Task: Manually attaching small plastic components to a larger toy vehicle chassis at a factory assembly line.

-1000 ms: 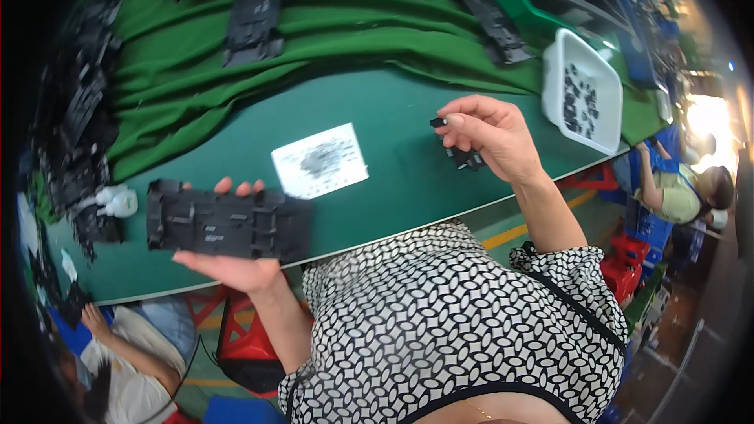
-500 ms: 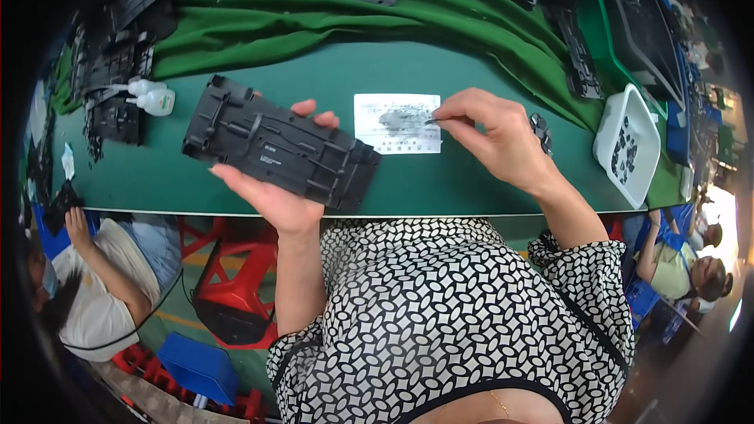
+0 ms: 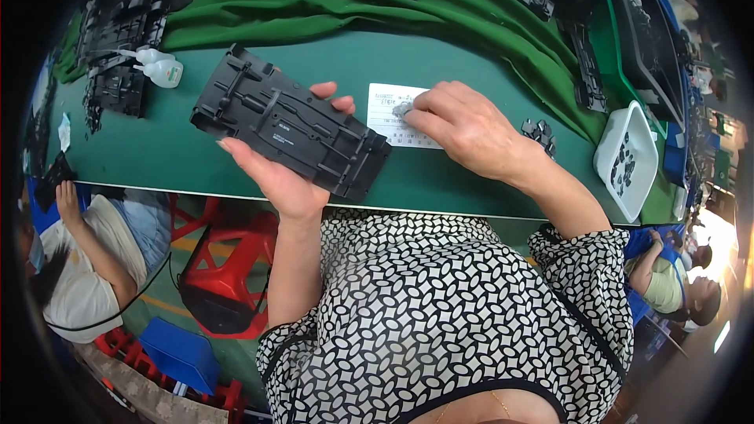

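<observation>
Your left hand [image 3: 287, 180] holds a long black plastic panel [image 3: 290, 132] tilted above the near edge of the green table [image 3: 157, 153], fingers clamped on it from beneath, thumb at its near side. Just right of the panel, your right hand [image 3: 471, 129] rests on a white card [image 3: 386, 110], fingertips pinched together on a small grey bit. Farther right of the panel sits a white tray [image 3: 628, 159] of black parts; to its left stands a white bottle [image 3: 163, 72].

Bright, even overhead light gives soft shadows on the green surface [image 3: 440, 180], with sharp focus centrally, strong fisheye bending and dark vignetting at the rim.
</observation>
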A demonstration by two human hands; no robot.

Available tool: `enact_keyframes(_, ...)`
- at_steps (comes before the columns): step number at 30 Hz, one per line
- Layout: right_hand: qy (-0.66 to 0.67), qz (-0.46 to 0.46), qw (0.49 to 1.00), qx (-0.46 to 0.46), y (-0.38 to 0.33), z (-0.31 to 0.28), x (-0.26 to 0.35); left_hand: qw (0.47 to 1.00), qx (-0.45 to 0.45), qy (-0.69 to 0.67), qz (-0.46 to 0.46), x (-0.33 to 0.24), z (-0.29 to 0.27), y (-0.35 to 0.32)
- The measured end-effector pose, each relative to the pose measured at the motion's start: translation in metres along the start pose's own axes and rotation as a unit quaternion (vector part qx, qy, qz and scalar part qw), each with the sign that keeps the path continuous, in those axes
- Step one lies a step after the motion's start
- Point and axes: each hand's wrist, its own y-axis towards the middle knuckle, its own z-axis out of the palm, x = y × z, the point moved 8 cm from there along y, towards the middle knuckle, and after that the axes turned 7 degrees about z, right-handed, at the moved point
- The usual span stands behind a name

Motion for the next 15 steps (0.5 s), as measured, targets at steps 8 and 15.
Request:
enact_keyframes(8,0.139,0.106,0.984,-0.016,-0.004,-0.016,-0.018,1.000,-0.001,0.005,0.001,0.000,0.001,0.000)
enact_keyframes(15,0.222,0.295,0.927,0.072,-0.009,-0.001,-0.037,1.000,-0.005,0.013,0.002,0.000,0.001,-0.001)
